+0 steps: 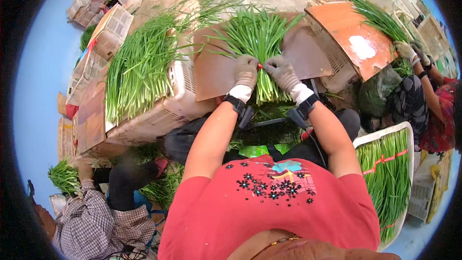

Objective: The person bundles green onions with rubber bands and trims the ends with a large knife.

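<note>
In front of me, a bunch of garlic chives (257,33) lies on a brown board (305,53), green tips pointing away and pale stems toward me. A narrow red tie (260,66) goes round its stems. My left hand (246,71), in a grey glove, is closed at the left side of the tie. On the other side my right hand (283,72), gloved alike, pinches at the tie's right. The tie's ends are hidden by my fingers. Both wrists carry dark straps with small devices.
A heap of loose chives (142,67) covers a crate (185,84) to my left. At the lower right, a white crate (410,163) holds tied chives. An orange board (344,31) with chives stands at right, where a co-worker's gloved hands (409,52) work. Another person sits lower left.
</note>
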### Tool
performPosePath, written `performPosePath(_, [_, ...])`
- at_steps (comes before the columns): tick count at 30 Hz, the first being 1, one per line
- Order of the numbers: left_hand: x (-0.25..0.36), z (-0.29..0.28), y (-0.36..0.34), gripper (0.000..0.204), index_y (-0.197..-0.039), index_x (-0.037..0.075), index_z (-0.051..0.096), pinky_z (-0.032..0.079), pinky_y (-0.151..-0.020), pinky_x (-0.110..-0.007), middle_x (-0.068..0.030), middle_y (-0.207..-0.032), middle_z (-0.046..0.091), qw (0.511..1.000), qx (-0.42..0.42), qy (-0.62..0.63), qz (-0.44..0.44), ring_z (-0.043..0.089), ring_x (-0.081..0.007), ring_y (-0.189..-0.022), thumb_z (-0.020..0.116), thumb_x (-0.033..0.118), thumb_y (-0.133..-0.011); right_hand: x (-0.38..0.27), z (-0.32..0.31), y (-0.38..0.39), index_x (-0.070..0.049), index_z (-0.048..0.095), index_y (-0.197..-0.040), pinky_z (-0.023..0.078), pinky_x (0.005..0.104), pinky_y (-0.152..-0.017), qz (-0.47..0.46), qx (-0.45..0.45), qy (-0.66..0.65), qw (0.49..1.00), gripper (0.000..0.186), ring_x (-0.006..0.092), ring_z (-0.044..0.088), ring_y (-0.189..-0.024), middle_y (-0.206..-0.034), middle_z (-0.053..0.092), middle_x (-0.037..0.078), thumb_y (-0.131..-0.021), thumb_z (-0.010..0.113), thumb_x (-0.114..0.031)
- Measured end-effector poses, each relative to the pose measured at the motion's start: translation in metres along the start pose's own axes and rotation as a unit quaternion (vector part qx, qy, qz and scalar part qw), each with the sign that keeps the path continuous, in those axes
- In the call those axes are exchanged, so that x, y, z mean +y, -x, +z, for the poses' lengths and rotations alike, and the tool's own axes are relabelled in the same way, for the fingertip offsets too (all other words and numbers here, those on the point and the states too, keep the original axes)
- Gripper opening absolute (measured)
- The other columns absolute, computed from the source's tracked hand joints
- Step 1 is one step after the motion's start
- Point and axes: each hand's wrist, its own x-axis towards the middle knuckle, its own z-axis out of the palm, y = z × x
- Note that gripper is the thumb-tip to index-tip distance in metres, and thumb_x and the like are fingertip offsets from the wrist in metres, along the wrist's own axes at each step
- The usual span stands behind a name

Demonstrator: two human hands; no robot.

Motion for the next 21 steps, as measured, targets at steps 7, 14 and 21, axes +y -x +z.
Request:
performPosePath(7, [0.074,-0.048,0.002,0.015,-0.09,0.008,0.071,0.051,-0.074,-0.042,-0.0184,-0.09,0.068,0.999,-0.024,-0.008,0.047,0.065,-0.0374,-0.086,0.066,0.022,-0.085,-0.016,0.007,0.012,-0.006,0.072,-0.084,0.051,0.0383,-0.071,-0.058,0.026,-0.01,0.998,0.019,0.0276,0.065,-0.077,-0.081,0.068,0.012,-0.084,0.066,-0.024])
performPosePath(14, [0.014,-0.003,0.01,0.023,-0.105,0.002,0.064,0.049,-0.089,-0.037,-0.0115,-0.1,0.065,0.987,-0.092,0.035,0.129,0.062,-0.0241,-0.096,0.062,0.018,-0.088,0.008,0.009,0.015,-0.006,0.075,-0.085,0.053,0.0361,-0.068,0.161,0.029,-0.093,0.982,0.029,0.0209,0.068,-0.073,-0.081,0.072,0.01,-0.086,0.063,-0.033])
performPosePath(21, [0.025,-0.006,0.017,0.048,-0.126,-0.001,0.059,0.052,-0.084,-0.028,-0.01,-0.103,0.07,0.952,-0.176,0.247,-0.046,0.065,-0.0152,-0.093,0.07,0.006,-0.079,0.012,-0.007,0.004,-0.006,0.071,-0.105,0.052,0.0334,-0.081,0.073,-0.121,0.004,0.99,0.033,0.0238,0.069,-0.093,-0.102,0.072,0.013,-0.089,0.056,-0.031])
